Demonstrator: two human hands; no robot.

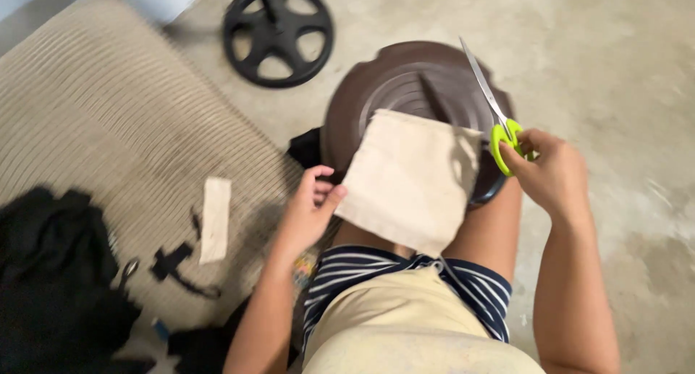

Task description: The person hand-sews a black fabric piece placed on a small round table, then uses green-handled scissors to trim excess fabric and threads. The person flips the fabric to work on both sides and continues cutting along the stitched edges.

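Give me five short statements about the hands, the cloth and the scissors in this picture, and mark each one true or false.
1. The right hand holds green-handled metal scissors. True.
2. The left hand grips a red plastic sheet. False: it holds a square piece of beige cloth by its left edge.
3. The scissors blades are cutting through the cloth. False: the blades point up and away, above the cloth's right corner, clear of it.
4. A round dark brown plastic lid lies under the cloth. True.
5. A small beige cloth strip lies on the bare concrete floor. False: it lies on the ribbed tan mat.
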